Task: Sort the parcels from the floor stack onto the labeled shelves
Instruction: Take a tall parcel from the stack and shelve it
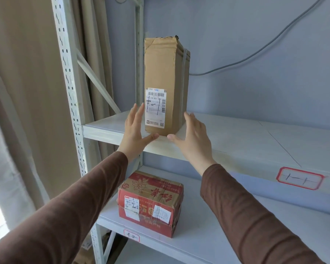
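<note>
With the left hand and right hand spread open, gripping nothing, either side of the tall parcel, which seems to stand near the shelf edge, a nudge could topple it.

sleeves: long, brown, plain knit-like cloth — one on each arm, ending at the wrists
left hand: bare, no ring or watch showing
right hand: bare — likewise unadorned
</note>
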The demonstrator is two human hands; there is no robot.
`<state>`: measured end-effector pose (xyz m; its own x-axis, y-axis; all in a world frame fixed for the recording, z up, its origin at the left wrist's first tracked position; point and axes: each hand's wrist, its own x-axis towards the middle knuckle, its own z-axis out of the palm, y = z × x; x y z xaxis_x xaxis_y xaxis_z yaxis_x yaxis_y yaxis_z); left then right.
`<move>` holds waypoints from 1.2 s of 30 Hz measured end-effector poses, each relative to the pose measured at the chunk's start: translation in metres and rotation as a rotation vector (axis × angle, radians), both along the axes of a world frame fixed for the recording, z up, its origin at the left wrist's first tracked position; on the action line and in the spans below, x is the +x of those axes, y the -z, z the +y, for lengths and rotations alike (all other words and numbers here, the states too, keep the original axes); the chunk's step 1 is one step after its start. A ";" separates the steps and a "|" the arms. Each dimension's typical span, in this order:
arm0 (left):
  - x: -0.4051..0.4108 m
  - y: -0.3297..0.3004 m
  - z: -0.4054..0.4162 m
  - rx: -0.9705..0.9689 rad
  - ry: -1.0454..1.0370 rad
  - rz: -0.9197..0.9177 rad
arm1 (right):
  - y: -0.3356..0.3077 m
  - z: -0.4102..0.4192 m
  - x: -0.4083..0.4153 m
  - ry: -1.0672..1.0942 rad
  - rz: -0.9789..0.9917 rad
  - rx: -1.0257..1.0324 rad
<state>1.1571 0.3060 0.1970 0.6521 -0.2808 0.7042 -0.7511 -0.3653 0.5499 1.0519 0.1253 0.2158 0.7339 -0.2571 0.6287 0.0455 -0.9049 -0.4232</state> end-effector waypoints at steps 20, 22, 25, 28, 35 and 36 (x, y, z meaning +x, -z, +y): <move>-0.262 0.097 -0.127 0.249 0.088 -0.068 | 0.100 -0.120 -0.263 0.020 -0.006 -0.211; -0.293 0.115 -0.142 0.277 0.089 -0.039 | 0.118 -0.134 -0.297 0.030 0.060 -0.198; -0.337 0.141 -0.158 0.300 0.117 0.003 | 0.140 -0.151 -0.344 0.066 0.126 -0.177; -0.372 0.165 -0.169 0.344 0.152 0.038 | 0.160 -0.160 -0.387 0.095 0.184 -0.139; -0.464 0.220 -0.180 0.443 0.218 0.117 | 0.221 -0.165 -0.492 0.209 0.359 -0.094; -0.478 0.229 -0.180 0.472 0.213 0.119 | 0.229 -0.164 -0.507 0.214 0.383 -0.093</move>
<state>0.6788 0.1261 -0.0319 0.6136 -0.6845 0.3937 -0.7781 -0.4396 0.4486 0.5445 -0.0390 -0.0137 0.8547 -0.3838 0.3495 -0.2910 -0.9118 -0.2897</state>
